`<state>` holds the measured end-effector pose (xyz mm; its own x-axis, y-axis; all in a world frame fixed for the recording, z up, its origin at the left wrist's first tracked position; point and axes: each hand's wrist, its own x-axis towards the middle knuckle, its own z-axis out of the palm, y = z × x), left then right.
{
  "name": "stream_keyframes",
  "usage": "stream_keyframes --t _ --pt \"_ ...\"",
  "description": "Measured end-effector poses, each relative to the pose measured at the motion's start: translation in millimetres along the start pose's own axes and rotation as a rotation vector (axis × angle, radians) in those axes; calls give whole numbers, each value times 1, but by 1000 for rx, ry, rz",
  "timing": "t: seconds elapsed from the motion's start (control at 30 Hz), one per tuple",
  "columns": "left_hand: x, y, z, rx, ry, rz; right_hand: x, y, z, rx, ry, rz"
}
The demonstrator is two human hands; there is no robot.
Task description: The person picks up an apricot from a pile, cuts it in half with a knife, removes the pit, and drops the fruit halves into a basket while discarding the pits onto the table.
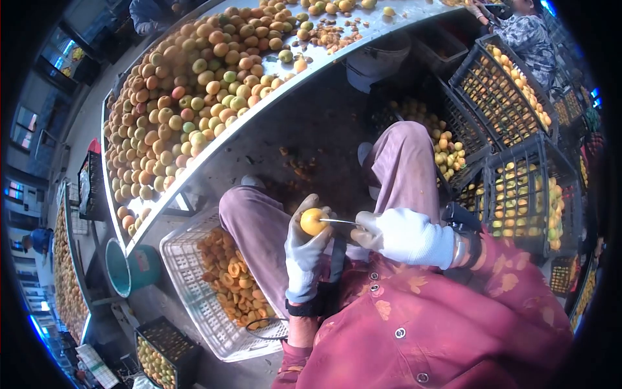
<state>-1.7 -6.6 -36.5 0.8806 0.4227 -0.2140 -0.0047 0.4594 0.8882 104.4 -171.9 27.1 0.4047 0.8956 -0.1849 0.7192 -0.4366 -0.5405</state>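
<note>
In the head view my left hand (304,243), in a grey-white work glove, is closed around a whole yellow apricot (313,222) above my lap. My right hand (403,235), gloved the same way, grips a thin knife (340,221) whose blade points left, its tip right at the apricot's side. The knife's handle is hidden in my right fingers. Beside my left leg stands a white plastic crate (188,285) holding many halved apricots (236,279).
A metal-edged table (188,170) in front bears a big heap of apricots (194,84) and a pile of pits (334,35). Black crates (531,152) of apricots are stacked at right. A teal bucket (139,269) stands left. Another person (525,39) sits at upper right.
</note>
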Motion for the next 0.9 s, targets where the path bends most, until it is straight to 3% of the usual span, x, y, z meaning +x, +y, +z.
stream_keyframes --t 0.2,0.33,0.47,0.5,0.57,0.6,0.67,0.8,0.9 --pt "-1 -9 -1 -177 -28 -17 0 -6 22 101 87 143" --pt "-3 -18 4 -471 -122 -102 4 -7 44 181 145 130" --pt "-2 -19 8 -523 -107 -123 12 -3 57 251 303 141" --pt "0 -19 6 -523 -107 -123 12 -2 59 229 328 128" --pt "2 -17 -2 -222 -43 -5 11 0 51 238 262 124" --pt "2 -15 -3 -223 -41 -4 11 0 46 246 198 120" --pt "2 -9 -3 64 84 23 9 -5 37 212 181 121" --pt "-2 -10 1 -16 37 35 6 -3 41 72 175 38" --pt "-8 -10 12 -235 47 -35 8 -8 52 12 283 131"
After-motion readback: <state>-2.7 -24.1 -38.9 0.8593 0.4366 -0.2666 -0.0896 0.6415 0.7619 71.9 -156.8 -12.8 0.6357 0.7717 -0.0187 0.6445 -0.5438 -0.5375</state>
